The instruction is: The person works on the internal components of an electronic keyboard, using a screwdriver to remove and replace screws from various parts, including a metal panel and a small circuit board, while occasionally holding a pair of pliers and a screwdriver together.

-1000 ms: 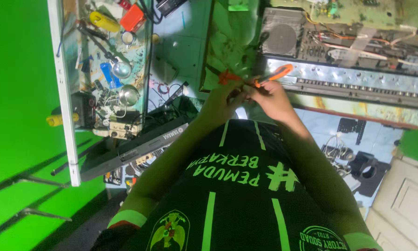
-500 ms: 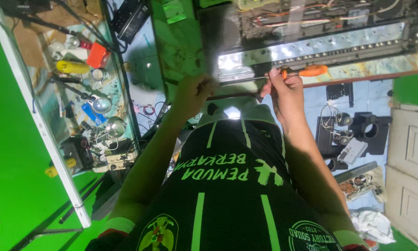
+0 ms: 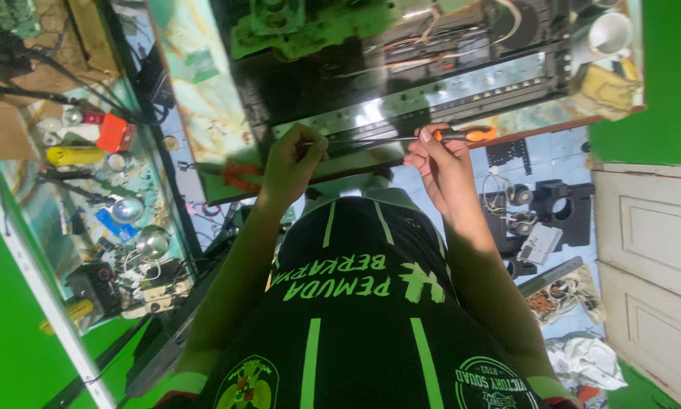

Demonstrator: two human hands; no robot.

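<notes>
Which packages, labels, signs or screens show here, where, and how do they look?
Shirt lettering: on the person's chest, green block print on black.
Round badges: on the shirt's lower part, one green-outlined, one yellow-green.
Box: among the clutter on the left shelf, small, orange-red.
No screens visible.

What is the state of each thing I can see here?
Left hand: closed on the screwdriver shaft tip.
Right hand: gripping the orange handle.
Screwdriver: held level between both hands.
Opened device: cover off, wires exposed.
White cup: lying on its side.
</notes>
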